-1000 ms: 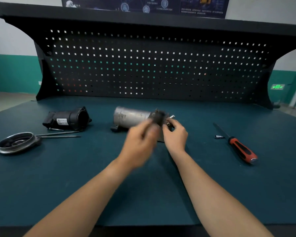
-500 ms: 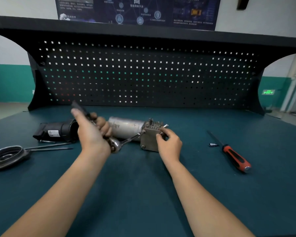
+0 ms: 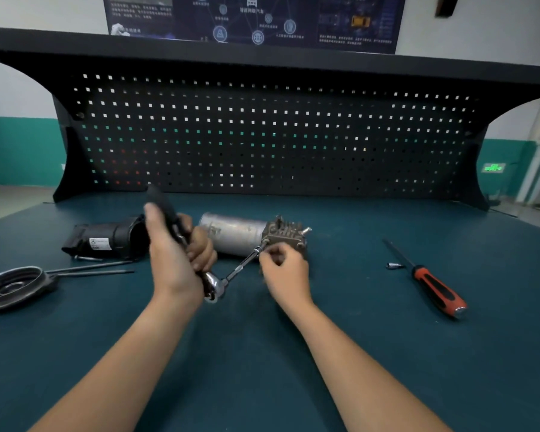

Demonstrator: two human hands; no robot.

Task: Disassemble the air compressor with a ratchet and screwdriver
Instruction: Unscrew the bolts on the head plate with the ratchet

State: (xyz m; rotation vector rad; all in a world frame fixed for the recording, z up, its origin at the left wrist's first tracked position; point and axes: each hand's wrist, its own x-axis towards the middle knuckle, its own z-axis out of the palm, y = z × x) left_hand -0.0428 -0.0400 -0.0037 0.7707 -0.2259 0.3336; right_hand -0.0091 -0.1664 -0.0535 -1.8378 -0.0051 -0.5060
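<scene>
Centre frame, the left grip [image 3: 175, 257] clasps the ratchet [image 3: 215, 285], its extension meeting the air compressor [image 3: 234, 233]; I cannot tell what the curled right grip [image 3: 286, 271] holds.

Bare mat [image 3: 349, 275] lies between compressor [image 3: 231, 233] and screwdriver [image 3: 430, 283].

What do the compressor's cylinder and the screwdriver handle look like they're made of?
Compressor cylinder: bare metal, likely steel or aluminium; dull grey, scuffed, with a soft sheen. Screwdriver handle: moulded plastic or rubber in red and black, matte, ending in a shiny metal-looking cap.
</scene>
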